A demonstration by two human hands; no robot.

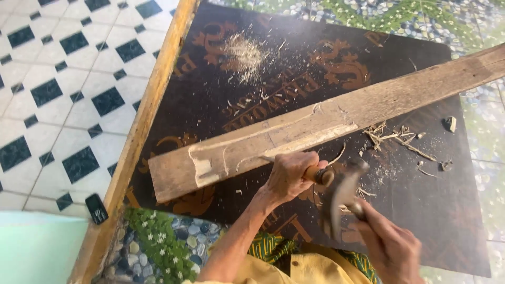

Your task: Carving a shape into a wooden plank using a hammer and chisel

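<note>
dark board [421, 200] on tiled floor [63, 79]; hands clamped on chisel [315, 172] and hammer [342, 197].

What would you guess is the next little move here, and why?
Probably another hammer tap: the left hand steadies a wooden-handled chisel against the long weathered wooden plank, the right hand holds the blurred hammer just behind it, and the pale carved groove looks unfinished.

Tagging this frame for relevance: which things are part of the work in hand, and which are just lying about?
In use:
left hand gripping chisel handle
right hand holding hammer
wooden plank, partly carved
dark board underneath

Lying about:
small black device on the floor
long wooden strip
shavings
</note>
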